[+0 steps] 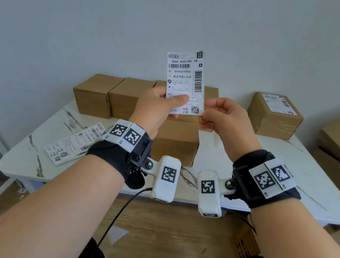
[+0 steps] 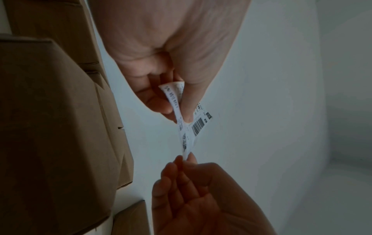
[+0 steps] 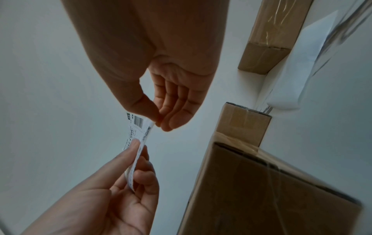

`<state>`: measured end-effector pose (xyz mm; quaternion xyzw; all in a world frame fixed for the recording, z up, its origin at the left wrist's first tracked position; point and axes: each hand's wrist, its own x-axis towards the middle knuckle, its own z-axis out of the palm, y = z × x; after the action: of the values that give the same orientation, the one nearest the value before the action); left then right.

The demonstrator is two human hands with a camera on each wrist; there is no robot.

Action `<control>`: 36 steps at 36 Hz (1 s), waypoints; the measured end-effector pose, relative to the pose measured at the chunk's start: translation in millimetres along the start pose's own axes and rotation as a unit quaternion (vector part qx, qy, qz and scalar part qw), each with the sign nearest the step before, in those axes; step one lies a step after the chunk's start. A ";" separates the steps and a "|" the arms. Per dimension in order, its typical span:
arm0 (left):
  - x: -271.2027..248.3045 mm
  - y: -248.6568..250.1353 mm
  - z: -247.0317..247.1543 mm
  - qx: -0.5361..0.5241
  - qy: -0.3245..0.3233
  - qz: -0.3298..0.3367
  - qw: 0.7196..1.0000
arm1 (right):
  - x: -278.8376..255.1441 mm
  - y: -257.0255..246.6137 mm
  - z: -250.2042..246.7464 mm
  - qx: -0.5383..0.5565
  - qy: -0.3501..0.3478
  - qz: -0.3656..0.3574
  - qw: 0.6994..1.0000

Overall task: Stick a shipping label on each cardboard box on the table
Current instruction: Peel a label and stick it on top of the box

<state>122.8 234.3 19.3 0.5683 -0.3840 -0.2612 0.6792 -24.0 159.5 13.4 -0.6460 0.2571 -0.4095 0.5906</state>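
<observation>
Pinched between both my hands, a shipping label [image 1: 185, 82] stands upright in the air above the table [image 1: 248, 163], printed side toward me. My left hand [image 1: 156, 109] clamps its lower left part with the thumb across the front and the fingers curled behind, while my right hand [image 1: 224, 117] nips the lower right corner between thumb and fingertip; the right wrist view shows that corner caught at the very tips, my other fingers loosely bent. Directly below the label, near the middle of the table, sits a closed cardboard box [image 1: 176, 141] with a bare top. Along the far edge, three more closed boxes stand in a row touching one another, the leftmost box [image 1: 94, 96] at the far left, the next [image 1: 125, 95] beside it, and the third [image 1: 211, 95] mostly hidden behind my hands and the label. Well apart, at the far right corner, another taped box [image 1: 274, 116] carries a label [image 1: 278, 103] stuck on its top. Near the left edge, a few loose labels [image 1: 73, 144] lie overlapping on the tabletop. Every box is shut, so I cannot tell what any holds.
</observation>
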 end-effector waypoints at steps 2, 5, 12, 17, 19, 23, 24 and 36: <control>0.1 0.6 0.2 0.001 -0.002 0.000 1.000 | -0.3 -0.8 -0.2 0.007 0.002 -0.001 1.000; 0.6 1.2 0.2 0.008 0.002 0.002 1.000 | -0.3 -1.5 -1.0 0.013 0.003 -0.005 1.000; 1.3 3.1 -0.6 0.010 0.021 -0.002 1.000 | -1.8 -3.4 -0.1 0.024 0.001 -0.014 1.000; 2.0 1.2 -2.8 0.059 0.033 -0.010 0.998 | -3.4 -0.9 1.2 0.008 0.002 -0.016 1.000; -0.4 1.3 -1.8 0.120 0.047 -0.002 0.992 | -4.2 1.4 1.6 0.003 0.002 -0.015 1.000; -4.5 -2.7 -0.5 0.282 0.070 0.069 0.954 | -5.0 6.7 0.6 -0.010 0.003 -0.011 1.000; -6.3 -3.1 0.4 0.309 0.056 0.084 0.946 | -4.9 7.8 0.0 -0.015 0.005 -0.009 1.000; -14.4 5.4 8.7 0.409 -0.006 0.161 0.898 | -4.0 7.0 -0.5 -0.052 0.011 -0.016 0.998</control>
<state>107.1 241.9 21.8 0.7248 -0.5475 0.0286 0.4172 -25.5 161.2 5.6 -0.6753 0.2737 -0.4122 0.5470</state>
